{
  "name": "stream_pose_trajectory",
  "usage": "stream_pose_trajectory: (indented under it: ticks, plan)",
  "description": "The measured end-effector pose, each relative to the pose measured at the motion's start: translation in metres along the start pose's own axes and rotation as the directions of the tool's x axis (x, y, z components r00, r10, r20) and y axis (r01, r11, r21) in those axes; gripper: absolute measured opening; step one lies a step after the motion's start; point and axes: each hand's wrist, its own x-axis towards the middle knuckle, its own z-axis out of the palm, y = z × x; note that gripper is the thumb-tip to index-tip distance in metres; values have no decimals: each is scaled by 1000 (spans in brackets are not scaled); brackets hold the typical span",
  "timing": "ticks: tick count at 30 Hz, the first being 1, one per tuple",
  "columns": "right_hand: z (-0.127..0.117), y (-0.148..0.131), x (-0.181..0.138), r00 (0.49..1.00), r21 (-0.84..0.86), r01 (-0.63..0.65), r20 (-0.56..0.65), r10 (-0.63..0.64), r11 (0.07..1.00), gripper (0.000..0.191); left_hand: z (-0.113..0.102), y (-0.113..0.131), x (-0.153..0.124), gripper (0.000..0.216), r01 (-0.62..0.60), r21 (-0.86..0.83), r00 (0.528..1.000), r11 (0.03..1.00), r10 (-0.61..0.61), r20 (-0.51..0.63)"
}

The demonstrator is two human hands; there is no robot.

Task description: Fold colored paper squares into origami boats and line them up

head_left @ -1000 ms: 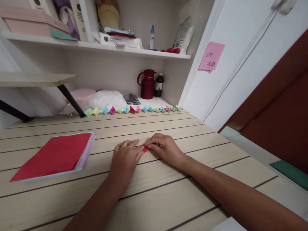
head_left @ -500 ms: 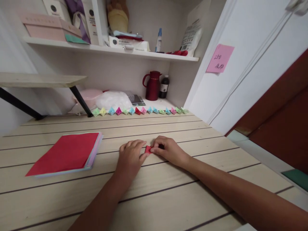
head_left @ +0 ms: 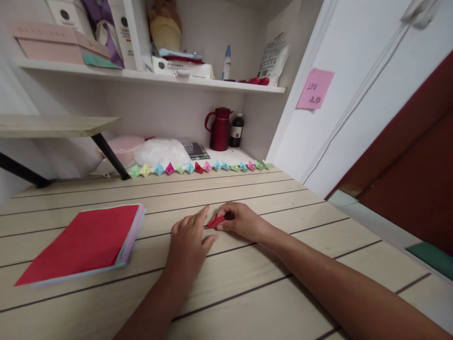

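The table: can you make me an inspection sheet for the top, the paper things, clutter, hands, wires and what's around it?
Surface: pale tabletop with dark lines.
Paper things: folded red paper; stack of sheets, red on top; row of small folded papers along the back edge.
Clutter: pink box on the upper shelf; white bundle below.
Hands: right hand pinches the folded red paper; left hand spread beside it.
Wires: thin cords down the white wall.
Surroundings: red jug, dark bottle, pink note.
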Motion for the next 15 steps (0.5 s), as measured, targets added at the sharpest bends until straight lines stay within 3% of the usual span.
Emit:
stream_pose_trajectory:
  ticks: [3,6,10,12,15]
  plan:
    - [0,-3,-4,993,393,-102,-21,120,914,29,-2,-3,0,53,28,-247,999,969,-37,-31]
    - [-2,-7,-8,982,613,-145,-9,190,777,34,-4,-4,-1,42,82,-479,995,874,-99,-10]
    - [-6,-9,-8,986,725,-138,33,166,675,32,-5,-1,-2,45,94,-521,987,849,-149,-64]
    - [-8,-11,-7,988,752,-148,78,137,643,28,-4,-1,-2,48,36,-494,995,869,-79,-66]
    - [-10,-15,-8,962,763,-268,242,123,588,27,-3,0,-1,53,-74,-477,997,876,51,-60]
